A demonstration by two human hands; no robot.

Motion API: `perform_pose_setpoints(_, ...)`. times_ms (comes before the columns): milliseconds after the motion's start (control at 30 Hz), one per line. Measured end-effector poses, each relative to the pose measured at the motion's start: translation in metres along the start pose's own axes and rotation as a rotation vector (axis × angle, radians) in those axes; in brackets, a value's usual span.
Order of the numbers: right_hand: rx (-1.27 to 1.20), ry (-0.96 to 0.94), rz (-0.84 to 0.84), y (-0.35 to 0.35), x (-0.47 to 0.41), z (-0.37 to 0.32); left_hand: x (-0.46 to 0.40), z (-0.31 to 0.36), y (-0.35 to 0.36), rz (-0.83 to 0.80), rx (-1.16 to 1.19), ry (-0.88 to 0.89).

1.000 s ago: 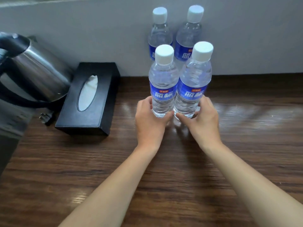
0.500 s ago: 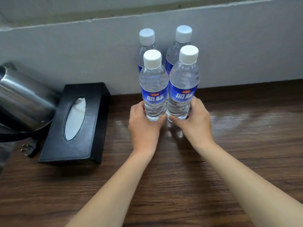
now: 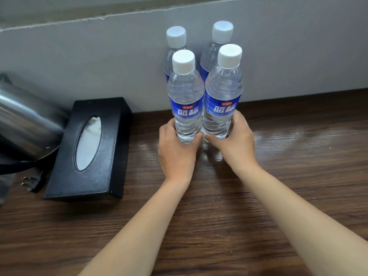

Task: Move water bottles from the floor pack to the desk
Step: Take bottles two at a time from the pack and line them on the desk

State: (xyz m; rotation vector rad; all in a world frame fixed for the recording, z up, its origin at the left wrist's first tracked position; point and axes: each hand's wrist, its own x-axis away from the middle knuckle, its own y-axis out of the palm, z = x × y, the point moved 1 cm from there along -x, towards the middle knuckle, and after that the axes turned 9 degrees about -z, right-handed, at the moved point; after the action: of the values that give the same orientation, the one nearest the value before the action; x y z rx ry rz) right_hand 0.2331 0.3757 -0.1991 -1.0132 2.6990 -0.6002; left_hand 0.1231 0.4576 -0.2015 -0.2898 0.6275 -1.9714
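Observation:
Two clear water bottles with white caps and blue labels stand upright side by side on the dark wooden desk. My left hand grips the base of the left bottle. My right hand grips the base of the right bottle. Behind them, against the grey wall, stand two more bottles, one at the back left and one at the back right, mostly hidden by the front pair. The floor pack is out of view.
A black tissue box lies on the desk to the left of the bottles. Further left sits a steel kettle, with its plug lying beside the box. The grey wall bounds the desk at the back.
Both hands have slid the front two bottles away from me, closer to the back pair by the wall. The camera has tilted up a little.

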Motion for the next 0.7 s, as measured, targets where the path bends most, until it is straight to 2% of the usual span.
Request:
perform_pose_setpoints(200,-0.156,0.196,-0.068,-0.002,0.003,0.009,0.007,-0.011,0.001,-0.12,0.201,-0.095)
perform_pose_setpoints(400,-0.142,0.295,-0.079,-0.02,0.047,0.018,0.048,-0.009,-0.017,-0.249,0.222,-0.145)
perform_pose_setpoints(533,-0.027,0.291,-0.178,-0.043,0.099,0.019,0.092,-0.007,-0.031,-0.402,0.048,-0.127)
perform_pose_setpoints(700,0.194,0.343,-0.392,-0.083,0.172,0.015,0.162,0.019,-0.052,-0.691,-0.234,-0.064)
